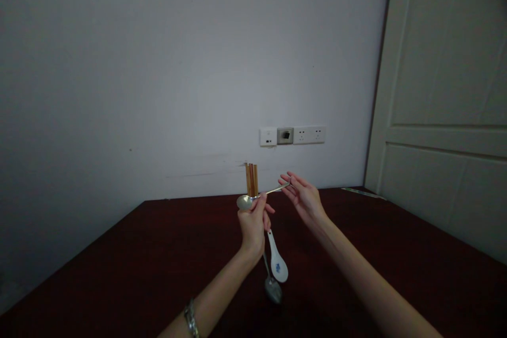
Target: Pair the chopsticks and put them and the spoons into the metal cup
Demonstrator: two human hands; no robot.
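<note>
Shiny spoon (244, 202) held between two hands, seen against the table's (178, 243) back edge.
Left hand (253, 227) pinches its neck, right hand (307, 198) its handle tip, other fingers loosely spread; steadying the neck while fingertips lightly guide the tip should prevent twisting, with the bowl kept off the upright sticks (252, 179) near that edge. White spoon (279, 268) and dark spoon (273, 290) lie nearer the front, bowls close together. The white spoon's blue mark is too small to read; no brand is legible.
</note>
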